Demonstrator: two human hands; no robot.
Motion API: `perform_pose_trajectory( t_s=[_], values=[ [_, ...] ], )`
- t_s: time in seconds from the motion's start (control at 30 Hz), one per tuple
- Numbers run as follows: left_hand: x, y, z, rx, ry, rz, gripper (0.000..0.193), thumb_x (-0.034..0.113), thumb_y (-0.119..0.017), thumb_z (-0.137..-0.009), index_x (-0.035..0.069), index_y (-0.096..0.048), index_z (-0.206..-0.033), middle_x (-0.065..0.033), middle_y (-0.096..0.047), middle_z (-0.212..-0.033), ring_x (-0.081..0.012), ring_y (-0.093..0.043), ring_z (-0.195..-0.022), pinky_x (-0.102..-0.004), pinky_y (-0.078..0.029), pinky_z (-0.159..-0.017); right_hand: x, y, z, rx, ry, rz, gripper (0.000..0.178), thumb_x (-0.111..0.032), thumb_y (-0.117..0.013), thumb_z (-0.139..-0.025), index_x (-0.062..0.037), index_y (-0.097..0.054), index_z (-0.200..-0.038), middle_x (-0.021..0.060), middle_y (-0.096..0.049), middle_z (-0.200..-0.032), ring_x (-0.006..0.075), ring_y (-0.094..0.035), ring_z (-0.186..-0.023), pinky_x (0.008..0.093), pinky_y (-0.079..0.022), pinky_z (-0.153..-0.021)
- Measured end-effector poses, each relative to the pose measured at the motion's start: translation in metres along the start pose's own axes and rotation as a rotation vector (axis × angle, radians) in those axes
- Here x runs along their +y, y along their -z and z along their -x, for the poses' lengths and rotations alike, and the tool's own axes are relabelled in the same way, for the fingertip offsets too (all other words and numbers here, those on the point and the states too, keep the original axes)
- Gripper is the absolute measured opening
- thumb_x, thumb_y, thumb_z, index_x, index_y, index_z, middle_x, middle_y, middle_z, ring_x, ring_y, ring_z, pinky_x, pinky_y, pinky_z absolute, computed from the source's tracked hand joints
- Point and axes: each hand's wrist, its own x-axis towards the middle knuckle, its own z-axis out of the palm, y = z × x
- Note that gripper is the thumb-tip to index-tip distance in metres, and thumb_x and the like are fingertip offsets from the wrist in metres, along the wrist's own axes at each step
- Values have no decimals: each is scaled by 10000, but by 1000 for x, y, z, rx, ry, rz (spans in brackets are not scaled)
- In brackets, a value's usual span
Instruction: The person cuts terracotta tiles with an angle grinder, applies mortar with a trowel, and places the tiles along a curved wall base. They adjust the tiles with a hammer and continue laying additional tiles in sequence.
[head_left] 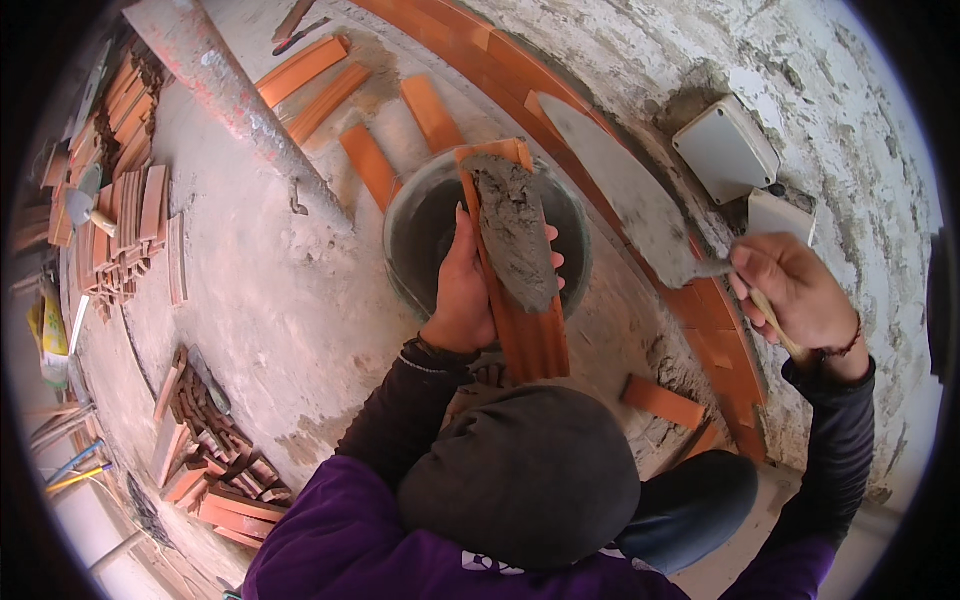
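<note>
Wears a dark cap (520, 475) nearest the camera. Holds an orange tile (530, 345) in the left hand (465, 290), with fingers clamped on its sides, grey mortar (515, 235) on top, over a bucket (412, 240). Grips a trowel (620, 185) in the right hand (790, 290), with fingers wrapped around its handle. Has loose tiles (430, 110) beyond.

head fisheye | from above, facing down | headwear (520, 475) nearest, hands (466, 288) farther
</note>
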Motion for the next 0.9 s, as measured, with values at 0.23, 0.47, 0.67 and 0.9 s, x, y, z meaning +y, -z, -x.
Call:
perform_pose_trajectory(
  t_s=[0.23,0.47,0.67,0.9],
  values=[
    [6,-7,1,118,15,-128,672,608,-243,-997,53,-483,-1291,-137,-602,-1133,-279,-631,-968,-479,-533,-842,33,-20,-30,51,497,476,377,-249,-512,-980,37,-504,-734,135,-440,-564,229,-474,-501,365,-399,-522],
    [21,14,3,80,51,-147,650,584,-232,-1010,59,-487,-1294,-132,-623,-1103,-254,-648,-934,-420,-552,-812,4,-5,-25,-35,210,314,363,-242,-506,-974,35,-522,-740,213,-470,-616,365,-474,-561,407,-416,-561],
    [31,8,2,149,130,-331,650,575,-222,-1014,53,-487,-1297,-143,-629,-1063,-240,-665,-846,-396,-574,-724,9,-9,-44,104,548,718,370,-245,-520,-967,26,-524,-715,209,-464,-608,376,-476,-554,421,-421,-556],
    [40,11,5,115,167,-349,644,555,-218,-1022,46,-489,-1309,-148,-637,-1075,-239,-676,-841,-388,-584,-721,-10,6,-42,155,549,709,303,-196,-562,-923,28,-548,-718,231,-486,-631,416,-491,-603,444,-423,-568]
  ],
)
